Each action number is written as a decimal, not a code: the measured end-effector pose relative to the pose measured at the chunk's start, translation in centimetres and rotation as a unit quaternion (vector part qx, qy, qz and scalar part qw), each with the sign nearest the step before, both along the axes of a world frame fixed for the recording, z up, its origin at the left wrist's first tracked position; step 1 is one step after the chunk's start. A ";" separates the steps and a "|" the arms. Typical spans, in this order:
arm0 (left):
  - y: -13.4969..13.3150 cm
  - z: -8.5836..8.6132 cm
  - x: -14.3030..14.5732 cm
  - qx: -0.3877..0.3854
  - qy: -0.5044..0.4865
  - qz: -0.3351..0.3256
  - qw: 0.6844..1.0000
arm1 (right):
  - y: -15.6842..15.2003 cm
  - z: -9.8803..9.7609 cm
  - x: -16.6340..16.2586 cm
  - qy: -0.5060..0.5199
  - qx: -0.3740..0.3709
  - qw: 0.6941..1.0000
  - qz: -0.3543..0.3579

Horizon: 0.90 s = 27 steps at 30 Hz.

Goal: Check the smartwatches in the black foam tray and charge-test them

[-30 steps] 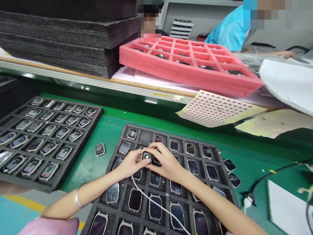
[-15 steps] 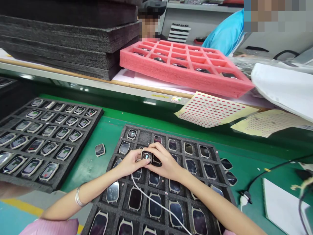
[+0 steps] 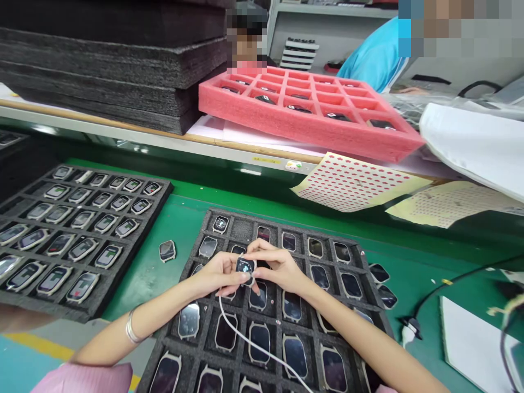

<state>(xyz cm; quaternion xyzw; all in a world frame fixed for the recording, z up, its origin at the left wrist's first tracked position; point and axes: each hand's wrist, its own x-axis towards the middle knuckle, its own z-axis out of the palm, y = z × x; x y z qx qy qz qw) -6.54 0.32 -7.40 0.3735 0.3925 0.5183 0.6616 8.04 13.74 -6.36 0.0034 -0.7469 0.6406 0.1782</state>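
Black-faced smartwatch (image 3: 245, 265), just dipped slightly near the frame's centre, is pinched by left hand (image 3: 218, 273) and right hand (image 3: 282, 266); their resettled grip suggests handling continues above the foam tray (image 3: 242, 228).

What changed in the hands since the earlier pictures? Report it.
The held smartwatch has moved slightly down the picture, toward the wearer, and tilted a little. The left hand and right hand have shifted their fingers around it; a fingertip now shows below it. Nothing was let go. The white cable and black foam tray stayed essentially put.
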 end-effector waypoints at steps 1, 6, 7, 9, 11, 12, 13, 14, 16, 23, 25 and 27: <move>0.0 0.0 0.0 0.003 0.007 0.001 1.000 | 0.1 0.1 0.1 0.001 0.006 1.000 0.005; 0.0 -0.2 0.3 0.000 0.056 0.051 0.997 | 0.5 0.5 0.2 -0.010 0.085 0.996 0.020; 0.0 -0.3 0.4 -0.008 0.066 0.068 0.995 | 0.5 0.5 0.2 -0.010 0.105 0.994 0.014; 0.1 -0.4 0.4 -0.025 0.083 0.092 0.992 | 0.5 0.4 0.2 -0.005 0.147 0.989 -0.007; 0.2 -0.5 0.4 -0.038 0.087 0.097 0.991 | 0.5 0.4 0.1 0.000 0.183 0.983 -0.029; 0.3 -0.5 0.4 -0.041 0.084 0.096 0.991 | 0.5 0.4 0.1 0.003 0.198 0.980 -0.037; 0.3 -0.5 0.3 -0.042 0.081 0.094 0.991 | 0.4 0.4 0.2 0.005 0.210 0.977 -0.043; 0.3 -0.5 0.3 -0.041 0.076 0.090 0.992 | 0.4 0.5 0.2 0.006 0.221 0.974 -0.047; 0.3 -0.4 0.2 -0.035 0.065 0.086 0.994 | 0.4 0.8 0.4 0.000 0.242 0.969 -0.050; -0.1 -0.9 0.3 -0.031 -0.042 0.034 0.998 | 0.4 2.1 1.1 -0.071 0.401 0.911 -0.070; -0.1 -1.2 0.4 -0.031 -0.035 0.044 0.998 | 0.1 2.1 1.1 -0.089 0.436 0.893 -0.074; -0.1 -1.4 0.6 -0.023 -0.005 0.061 0.998 | -0.2 2.0 0.9 -0.108 0.439 0.889 -0.074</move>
